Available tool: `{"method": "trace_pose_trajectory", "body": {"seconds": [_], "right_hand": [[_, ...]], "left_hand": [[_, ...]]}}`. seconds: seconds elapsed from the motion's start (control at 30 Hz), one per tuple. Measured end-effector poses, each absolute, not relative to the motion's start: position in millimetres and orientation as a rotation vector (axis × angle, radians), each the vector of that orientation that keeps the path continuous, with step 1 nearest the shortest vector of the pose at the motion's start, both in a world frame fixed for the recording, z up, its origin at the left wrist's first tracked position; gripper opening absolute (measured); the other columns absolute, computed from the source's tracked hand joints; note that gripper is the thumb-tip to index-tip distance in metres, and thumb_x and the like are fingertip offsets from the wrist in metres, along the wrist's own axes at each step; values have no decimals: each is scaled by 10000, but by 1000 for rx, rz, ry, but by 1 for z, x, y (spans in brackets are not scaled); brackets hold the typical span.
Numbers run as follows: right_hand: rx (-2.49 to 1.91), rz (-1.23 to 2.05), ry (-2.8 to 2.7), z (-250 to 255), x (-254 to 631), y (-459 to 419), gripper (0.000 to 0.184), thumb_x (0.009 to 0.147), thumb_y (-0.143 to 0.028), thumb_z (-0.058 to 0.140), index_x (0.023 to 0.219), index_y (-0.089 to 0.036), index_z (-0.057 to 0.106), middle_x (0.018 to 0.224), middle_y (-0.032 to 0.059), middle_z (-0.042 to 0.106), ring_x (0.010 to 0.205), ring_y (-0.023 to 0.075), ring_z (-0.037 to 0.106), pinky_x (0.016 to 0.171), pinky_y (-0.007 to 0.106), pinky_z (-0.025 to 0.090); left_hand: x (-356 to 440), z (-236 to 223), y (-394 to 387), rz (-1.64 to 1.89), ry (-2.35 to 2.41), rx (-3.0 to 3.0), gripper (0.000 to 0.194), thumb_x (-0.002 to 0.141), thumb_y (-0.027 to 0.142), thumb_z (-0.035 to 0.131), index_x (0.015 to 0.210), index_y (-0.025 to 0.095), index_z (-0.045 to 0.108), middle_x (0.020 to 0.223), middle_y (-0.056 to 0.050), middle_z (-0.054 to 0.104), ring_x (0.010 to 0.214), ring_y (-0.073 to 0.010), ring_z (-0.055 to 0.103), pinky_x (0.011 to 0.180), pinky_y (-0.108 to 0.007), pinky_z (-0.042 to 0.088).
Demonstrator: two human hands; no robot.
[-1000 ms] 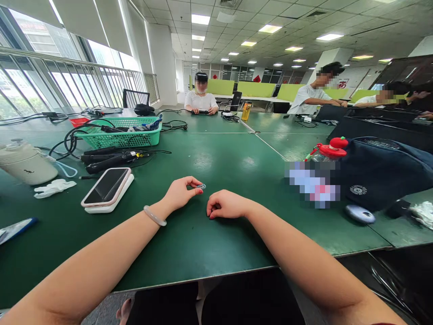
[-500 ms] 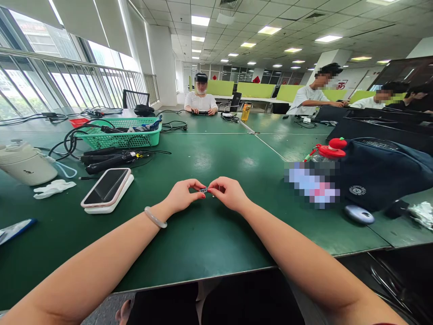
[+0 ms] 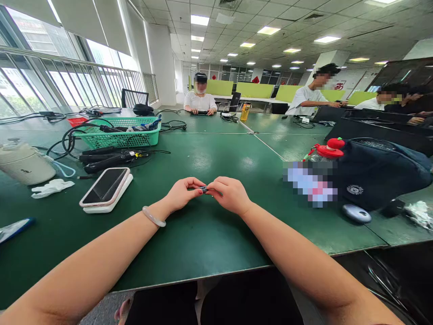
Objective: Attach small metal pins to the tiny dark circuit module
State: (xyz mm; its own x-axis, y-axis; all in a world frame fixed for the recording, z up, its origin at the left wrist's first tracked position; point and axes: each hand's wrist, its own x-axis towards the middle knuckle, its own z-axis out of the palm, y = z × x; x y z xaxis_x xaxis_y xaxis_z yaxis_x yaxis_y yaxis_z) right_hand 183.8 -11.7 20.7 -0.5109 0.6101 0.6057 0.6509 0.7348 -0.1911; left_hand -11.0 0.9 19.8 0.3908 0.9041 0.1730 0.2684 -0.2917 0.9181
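A small dark piece with light flecks (image 3: 203, 189) is pinched between the fingertips of my two hands, just above the green table (image 3: 182, 253); its kind is too small to make out. Thumb and forefinger of my left hand (image 3: 182, 193) grip its left side. From the other side, my right hand (image 3: 230, 194) has its fingers closed at the piece's right end, partly covering it. The left wrist wears a pale bangle (image 3: 154, 217).
To the left lie a phone (image 3: 106, 187) on a white box, a white glove (image 3: 52, 188), black cables and a green basket (image 3: 122, 137). On the right are a mouse (image 3: 356, 214), a dark bag (image 3: 382, 171) and a red-lidded bottle (image 3: 329, 149). Other people sit beyond.
The right fingers have shifted slightly and now cover more of the small piece's right end. Both hands stay in nearly the same place. The view has moved a little.
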Motion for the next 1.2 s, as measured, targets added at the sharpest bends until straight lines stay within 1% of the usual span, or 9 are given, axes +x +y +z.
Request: {"method": "trace_pose_trajectory", "body": {"seconds": [0.07,0.17,0.3,0.4,0.47,0.7,0.8,0.93,1.2], "right_hand": [[-993,-35,-2247,21,185,-10,171,857,-310,504,932,-235,638,834,16,611,716,110,528,672,222,378],[-1173,88,-2250,20,190,-3,194,811,-261,570,1001,-245,609,851,-1,593,648,87,509,628,213,378],[-1329,264,-2427,14,198,8,114,740,-299,647,824,-221,647,833,4,585,735,113,535,654,222,387],[-1388,311,-2472,10,199,12,61,752,-260,622,769,-205,645,806,10,594,740,120,539,656,222,383],[-1417,317,-2472,9,196,12,70,769,-241,595,739,-198,642,798,14,608,741,122,540,654,221,379],[-1531,381,-2378,9,190,9,119,798,-250,547,772,-211,657,786,9,646,700,115,547,599,208,366],[-1522,402,-2403,12,193,9,104,783,-247,560,784,-224,662,766,-6,648,690,112,549,598,207,369],[-1546,346,-2474,14,195,8,80,760,-223,583,755,-223,662,787,-5,648,719,122,559,619,216,375],[-1570,87,-2425,16,187,0,138,828,-218,503,788,-215,635,856,19,616,774,134,551,644,227,373]], "left_hand": [[-12,19,2,937,1038,1765,319,664,369,667,880,137,626,897,-80,673,828,-189,614,784,-334,472],[-13,17,4,947,1082,1740,317,657,355,669,886,141,622,899,-77,672,818,-184,614,781,-336,473],[-14,16,5,908,1156,1770,292,649,329,671,875,148,631,870,-69,674,815,-181,609,796,-344,467],[-12,17,4,851,1187,1815,283,654,322,665,880,155,637,856,-63,675,815,-180,607,801,-341,463],[-12,17,3,822,1193,1836,281,659,324,660,884,159,636,856,-58,675,814,-179,607,797,-336,462],[-11,17,2,764,1174,1873,293,661,361,655,881,169,637,835,-41,675,809,-176,610,784,-323,466],[-12,15,3,767,1169,1863,302,660,365,656,884,164,632,836,-44,677,806,-173,611,781,-317,468],[-13,14,4,756,1171,1872,303,656,371,655,878,166,631,828,-42,681,800,-173,614,770,-314,470],[-12,15,2,703,1211,1938,293,650,391,651,861,188,637,804,-19,679,787,-176,618,763,-309,466]]}}
